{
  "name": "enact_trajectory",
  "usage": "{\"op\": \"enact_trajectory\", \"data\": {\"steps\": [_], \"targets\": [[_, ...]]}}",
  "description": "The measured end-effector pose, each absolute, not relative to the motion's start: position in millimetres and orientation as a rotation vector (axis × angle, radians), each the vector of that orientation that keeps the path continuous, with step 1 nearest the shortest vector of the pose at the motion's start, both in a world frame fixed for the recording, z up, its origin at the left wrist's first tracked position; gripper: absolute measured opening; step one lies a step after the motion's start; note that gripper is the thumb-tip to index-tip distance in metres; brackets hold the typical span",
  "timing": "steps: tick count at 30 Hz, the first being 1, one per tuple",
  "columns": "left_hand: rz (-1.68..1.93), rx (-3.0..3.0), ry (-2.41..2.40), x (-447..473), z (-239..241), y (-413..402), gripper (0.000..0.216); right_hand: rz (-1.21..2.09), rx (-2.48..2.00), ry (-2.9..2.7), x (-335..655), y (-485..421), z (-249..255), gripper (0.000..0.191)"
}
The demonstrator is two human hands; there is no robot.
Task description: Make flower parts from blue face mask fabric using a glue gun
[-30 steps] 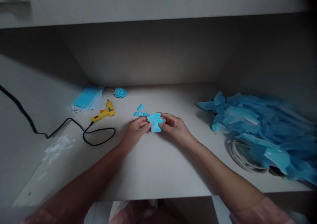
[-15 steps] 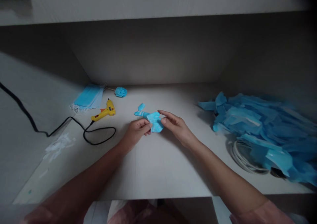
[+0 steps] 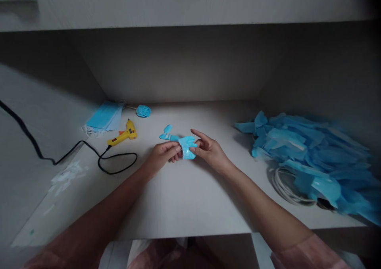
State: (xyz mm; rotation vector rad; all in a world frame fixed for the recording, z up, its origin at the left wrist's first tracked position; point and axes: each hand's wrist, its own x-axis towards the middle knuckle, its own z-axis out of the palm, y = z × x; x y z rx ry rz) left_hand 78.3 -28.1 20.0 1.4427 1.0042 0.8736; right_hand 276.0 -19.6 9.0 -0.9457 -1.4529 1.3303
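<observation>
A layered light-blue fabric piece (image 3: 188, 153) is held over the middle of a white shelf (image 3: 184, 205). Its left edge is pinched by the left hand (image 3: 165, 154); its right side is touched by the thumb of the right hand (image 3: 210, 152), whose index finger is raised clear. Small blue cutouts (image 3: 168, 128) are laid just beyond. A yellow glue gun (image 3: 127, 132), a blue fabric rose (image 3: 143, 110) and stacked face masks (image 3: 104, 115) are placed to the left; blue fabric is heaped (image 3: 306, 146) at right.

Both arms (image 3: 256, 195) reach forward, converging. The left hand (image 3: 162, 154) pinches, fingers (image 3: 168, 146) curled by the thumb (image 3: 172, 152); the right hand (image 3: 212, 152) extends its index finger (image 3: 200, 135) above its thumb.
</observation>
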Motion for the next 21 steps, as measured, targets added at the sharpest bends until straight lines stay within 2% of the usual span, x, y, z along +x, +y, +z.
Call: {"op": "enact_trajectory", "data": {"steps": [6,17,21], "targets": [[0.981,1.398,1.086,80,18,-28,0.031,1.349,-0.935,-1.479,274,-23,10,0.063],[0.85,1.5,1.087,77,20,-29,0.029,1.395,-0.961,-1.405,274,-21,7,0.045],[1.095,1.588,1.336,55,15,-8,0.028,1.346,-1.02,-1.471,277,-17,1,0.045]]}}
